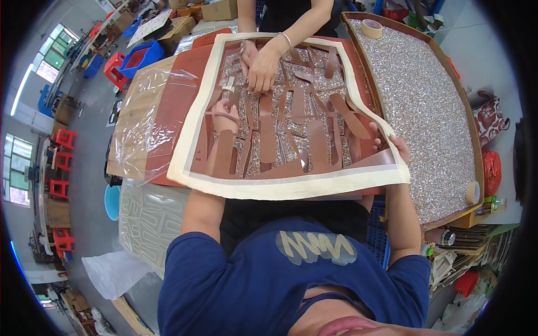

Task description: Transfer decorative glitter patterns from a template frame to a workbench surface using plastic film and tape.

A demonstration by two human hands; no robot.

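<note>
My left hand [224, 115] flat under the brown stencil sheet [269, 151], fingers spread, my right hand [392, 147] pinching its taped right edge, sheet lying over the glitter board [426, 106] on the surface, another person's hands [259, 64] pressing its far side.

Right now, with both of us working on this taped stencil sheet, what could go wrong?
1. The right hand lifts the stencil sheet by its tape border while the co-worker's hands press on it across the table; a pull could tear the thin cut strips.
2. The left hand sits under loose strips, which may snag.
</note>
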